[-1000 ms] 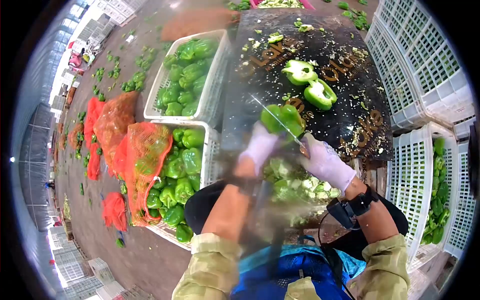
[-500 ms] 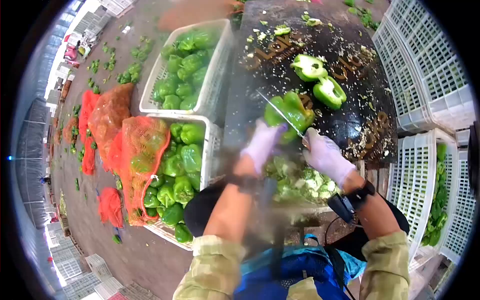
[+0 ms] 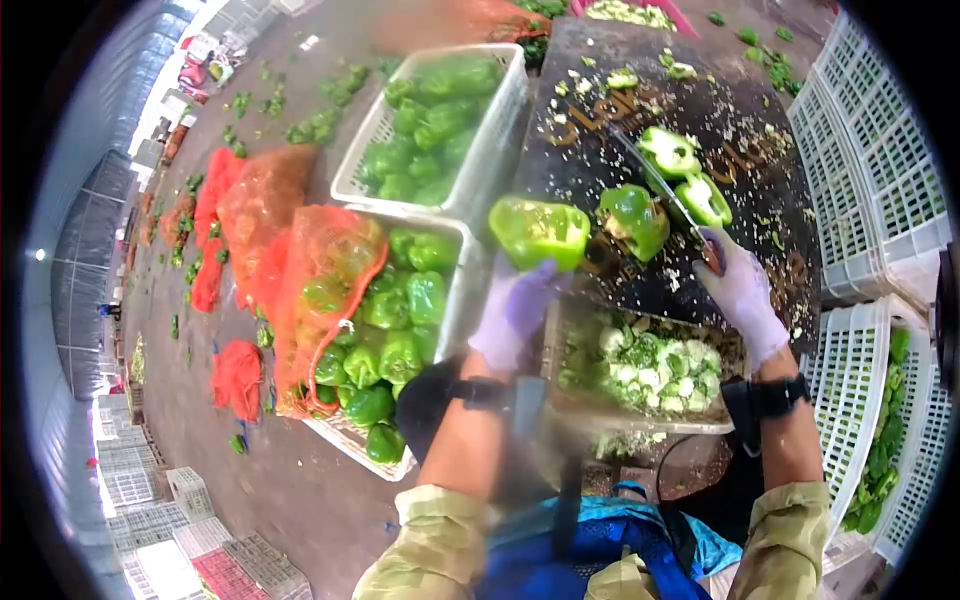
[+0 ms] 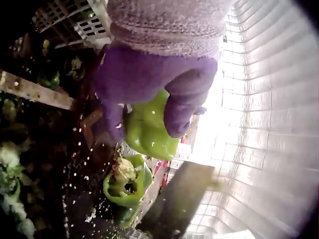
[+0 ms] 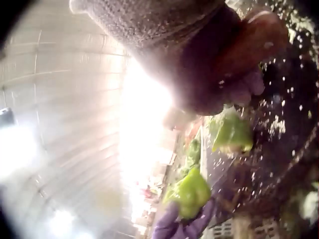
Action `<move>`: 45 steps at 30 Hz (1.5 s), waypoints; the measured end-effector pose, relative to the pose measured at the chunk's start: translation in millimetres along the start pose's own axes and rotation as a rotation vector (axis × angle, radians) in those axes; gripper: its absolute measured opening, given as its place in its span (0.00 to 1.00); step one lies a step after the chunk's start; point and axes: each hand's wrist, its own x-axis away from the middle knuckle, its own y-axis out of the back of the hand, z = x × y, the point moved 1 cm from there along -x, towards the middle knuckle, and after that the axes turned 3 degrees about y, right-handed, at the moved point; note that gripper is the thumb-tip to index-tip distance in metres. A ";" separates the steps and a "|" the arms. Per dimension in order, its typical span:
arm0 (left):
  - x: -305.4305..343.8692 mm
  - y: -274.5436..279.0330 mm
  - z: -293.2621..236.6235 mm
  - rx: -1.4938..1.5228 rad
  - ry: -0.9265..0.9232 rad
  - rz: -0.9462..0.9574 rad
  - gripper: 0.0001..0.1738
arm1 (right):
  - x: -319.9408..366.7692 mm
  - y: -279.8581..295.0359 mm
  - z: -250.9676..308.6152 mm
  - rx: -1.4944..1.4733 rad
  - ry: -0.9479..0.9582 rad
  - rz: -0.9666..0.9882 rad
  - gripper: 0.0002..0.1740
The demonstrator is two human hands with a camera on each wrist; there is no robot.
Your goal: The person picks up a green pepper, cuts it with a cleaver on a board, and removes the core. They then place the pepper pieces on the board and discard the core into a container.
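Note:
My gloved left hand (image 3: 515,310) holds one half of a green bell pepper (image 3: 540,232) at the board's left edge, cut face towards the right. In the left wrist view, thumb and fingers grip this pepper half (image 4: 149,129) from both sides. The other pepper half (image 3: 633,220), with its pale core showing, lies on the black board (image 3: 590,180). My gloved right hand (image 3: 742,295) grips a knife by its brown handle (image 3: 712,258), the blade (image 3: 655,180) slanting up and left over the board. Two more cut halves (image 3: 670,153) lie behind the blade.
A tray of cut cores (image 3: 670,370) sits below the board's near edge. Crates of whole peppers (image 3: 445,130) stand at left, with a red mesh bag (image 3: 320,300) over one. White crates (image 3: 870,180) are stacked at right. Seeds and scraps litter the board.
The pepper under the knife has come apart into two halves. My left hand has carried one to the left; the other lies on the board. My right hand has moved right with the knife.

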 end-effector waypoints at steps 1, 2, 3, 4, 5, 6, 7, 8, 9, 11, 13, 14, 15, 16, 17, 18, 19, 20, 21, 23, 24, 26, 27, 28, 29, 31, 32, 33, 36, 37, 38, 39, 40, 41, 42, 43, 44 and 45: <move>3.9 -4.0 -6.4 -0.011 -0.052 0.068 0.35 | -5.6 -3.1 -6.2 0.075 0.054 0.032 0.17; 4.2 -8.1 -12.4 -0.134 -0.070 0.049 0.38 | -11.3 -6.8 -13.1 0.152 0.107 0.064 0.18; 5.0 -15.2 -20.8 -0.256 -0.087 0.029 0.42 | -8.8 -14.4 -24.6 0.170 0.149 0.093 0.19; 8.8 -18.7 -25.3 -0.143 -0.101 0.055 0.44 | -2.4 -16.6 -26.8 0.169 0.104 0.187 0.20; 10.3 -16.8 -28.4 -0.144 -0.119 0.024 0.43 | 10.7 -16.5 -27.3 0.184 0.095 0.234 0.21; 12.3 -14.7 -29.6 -0.139 -0.134 -0.011 0.42 | 27.3 -11.2 -24.8 0.203 0.085 0.286 0.22; 11.9 -11.8 -29.8 -0.165 -0.105 -0.001 0.42 | 45.5 -3.9 -24.7 0.179 0.113 0.330 0.22; 8.9 -7.7 -30.6 -0.191 -0.075 0.011 0.42 | 62.3 4.1 -26.5 0.155 0.140 0.372 0.22; 5.7 -5.9 -31.2 -0.219 -0.043 0.025 0.42 | 75.6 11.0 -32.1 0.159 0.197 0.399 0.23; 2.3 -15.9 -32.2 -0.233 0.010 -0.009 0.41 | 95.3 29.6 -32.0 0.195 0.204 0.475 0.24; -12.9 -15.1 -20.0 -0.235 0.089 0.003 0.38 | 105.1 48.8 -30.1 0.070 0.101 0.434 0.25; -17.3 -11.4 -7.5 -0.407 0.021 0.081 0.36 | 110.2 57.4 -30.6 0.011 0.048 0.413 0.26; -20.5 -13.9 -0.1 -0.576 -0.056 0.160 0.34 | 109.8 65.0 -32.2 0.035 -0.036 0.375 0.26; -26.1 -16.4 8.0 -0.533 0.006 0.200 0.31 | 105.8 77.4 -20.7 0.020 -0.117 0.324 0.25; -31.5 -18.9 16.1 -0.491 0.070 0.237 0.28 | 103.9 80.4 -26.0 -0.091 -0.175 0.249 0.25; -36.6 -21.8 23.9 -0.452 0.135 0.270 0.25 | 103.5 79.2 -34.3 -0.202 -0.228 0.174 0.24; -43.4 -35.3 30.9 -0.247 0.297 0.154 0.24 | 101.1 76.5 -37.4 -0.299 -0.285 0.134 0.24; -49.1 -48.0 40.2 -0.041 0.456 0.034 0.24 | 98.9 73.9 -40.5 -0.398 -0.339 0.087 0.23; -55.0 -56.6 53.9 0.109 0.402 0.061 0.26 | 97.1 71.4 -43.4 -0.496 -0.390 0.036 0.23; -62.5 -75.1 62.0 -0.164 0.448 0.007 0.34 | 89.1 64.4 -29.1 -0.703 -0.470 -0.037 0.23; -66.3 -75.5 61.4 -0.299 0.490 -0.044 0.36 | 89.0 54.7 -27.6 -0.762 -0.481 -0.069 0.24; -67.6 -70.7 37.0 -0.330 0.480 -0.027 0.37 | 85.8 44.7 -17.5 -0.823 -0.451 -0.015 0.25; -64.5 -63.3 11.9 -0.440 0.457 -0.050 0.36 | 86.2 39.3 -10.5 -0.799 -0.436 0.062 0.25; -63.3 -53.2 -10.4 -0.554 0.441 -0.068 0.34 | 86.4 32.7 -4.5 -0.775 -0.421 0.129 0.25; -53.7 -29.9 -37.7 -0.617 0.371 0.003 0.31 | 86.5 19.5 -3.9 -0.812 -0.383 0.201 0.25; -26.3 11.6 -95.2 -0.744 0.352 -0.006 0.28 | 77.8 1.6 -4.4 -0.554 -0.207 0.309 0.25; -7.1 37.2 -121.2 -0.755 0.375 -0.085 0.27 | 74.4 -14.9 -22.4 -0.516 -0.159 0.277 0.24; 11.4 69.3 -147.2 -0.956 0.314 -0.022 0.27 | 71.0 -31.5 -40.4 -0.475 -0.112 0.243 0.24; 80.6 138.1 -177.8 -0.940 0.461 -0.380 0.32 | 55.3 -56.9 -52.9 -0.505 -0.224 0.194 0.24; 97.8 161.2 -179.6 -1.009 0.547 -0.355 0.37 | 52.7 -56.1 -42.7 -0.479 -0.265 0.210 0.25; 110.0 211.3 -163.3 -1.030 0.659 -0.446 0.46 | 50.9 -57.0 -34.7 -0.447 -0.308 0.219 0.25; 118.9 197.7 -160.3 -0.973 0.680 -0.443 0.49 | 50.4 -65.8 -43.3 -0.458 -0.315 0.205 0.25; 127.4 180.3 -151.7 -0.913 0.700 -0.439 0.53 | 49.7 -70.6 -45.0 -0.441 -0.250 0.203 0.25; 125.9 188.9 -134.9 -0.964 0.616 -0.441 0.53 | 50.3 -73.3 -45.9 -0.421 -0.187 0.202 0.25; 124.3 197.6 -118.2 -1.018 0.532 -0.443 0.54 | 50.8 -73.5 -44.8 -0.400 -0.125 0.201 0.25; 113.2 197.9 -105.7 -1.362 0.618 -0.460 0.50 | 50.7 -68.1 -31.8 -0.370 -0.231 0.237 0.25; 103.8 196.1 -94.4 -1.708 0.696 -0.465 0.46 | 50.3 -67.3 -25.6 -0.290 -0.232 0.254 0.26; 99.6 192.3 -83.5 -1.851 0.680 -0.487 0.41 | 48.8 -66.8 -22.0 -0.213 -0.233 0.264 0.26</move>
